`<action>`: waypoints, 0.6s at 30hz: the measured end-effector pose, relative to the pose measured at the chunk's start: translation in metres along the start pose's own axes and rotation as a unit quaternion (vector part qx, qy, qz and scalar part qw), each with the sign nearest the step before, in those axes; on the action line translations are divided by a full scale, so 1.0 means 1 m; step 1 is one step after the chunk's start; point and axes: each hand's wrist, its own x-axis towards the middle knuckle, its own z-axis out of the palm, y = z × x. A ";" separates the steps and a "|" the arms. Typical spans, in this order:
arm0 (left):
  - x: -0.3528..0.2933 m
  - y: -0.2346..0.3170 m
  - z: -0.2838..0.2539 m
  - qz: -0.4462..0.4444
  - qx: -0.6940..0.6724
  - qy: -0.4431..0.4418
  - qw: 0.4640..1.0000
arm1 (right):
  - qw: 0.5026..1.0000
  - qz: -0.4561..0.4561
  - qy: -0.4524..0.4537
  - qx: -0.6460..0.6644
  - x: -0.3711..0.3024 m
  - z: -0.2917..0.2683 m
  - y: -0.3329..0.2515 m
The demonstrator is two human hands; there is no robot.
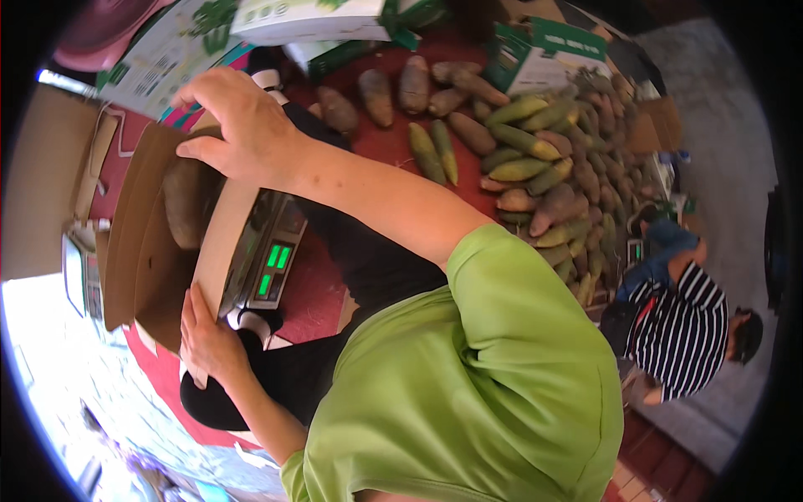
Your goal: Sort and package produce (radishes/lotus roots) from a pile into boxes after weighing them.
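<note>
An open cardboard box stands at the left with a large brown tuber-like item inside it. Beside the box, and partly covered by it, a digital scale shows lit green digits. My right hand hovers over the far end of the box, its thumb and fingers apart and nothing between them. On the near part of the long box flap, my left hand lies with its fingers stretched along the cardboard. Whether the box rests on the scale I cannot tell.
Brown tuber-like items and long green-yellow ones are heaped on a red floor covering. Printed cartons stand at the far side. A person in a striped shirt is at the right. A pink basin sits far left.
</note>
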 end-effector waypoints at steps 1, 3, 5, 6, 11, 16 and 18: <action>-0.001 0.000 0.001 0.005 0.001 0.003 1.000 | 0.998 0.056 0.008 0.023 -0.010 -0.013 0.003; 0.001 0.002 0.002 0.000 0.018 0.006 1.000 | 0.996 0.070 0.024 -0.048 -0.034 -0.051 0.028; 0.002 -0.001 0.004 0.015 0.012 0.004 1.000 | 0.985 0.140 0.037 -0.091 -0.075 -0.088 0.054; 0.002 0.001 0.002 0.014 0.014 -0.001 1.000 | 0.974 0.203 0.046 -0.095 -0.100 -0.108 0.060; 0.004 0.007 0.004 0.018 0.027 -0.012 0.999 | 0.821 0.503 -0.132 -0.236 -0.284 -0.203 0.096; -0.001 0.000 0.005 0.028 0.032 0.008 0.999 | 0.598 0.698 -0.268 -0.286 -0.411 -0.255 0.067; 0.002 0.000 0.008 0.035 0.033 0.005 0.999 | 0.589 0.685 -0.316 -0.291 -0.464 -0.274 0.061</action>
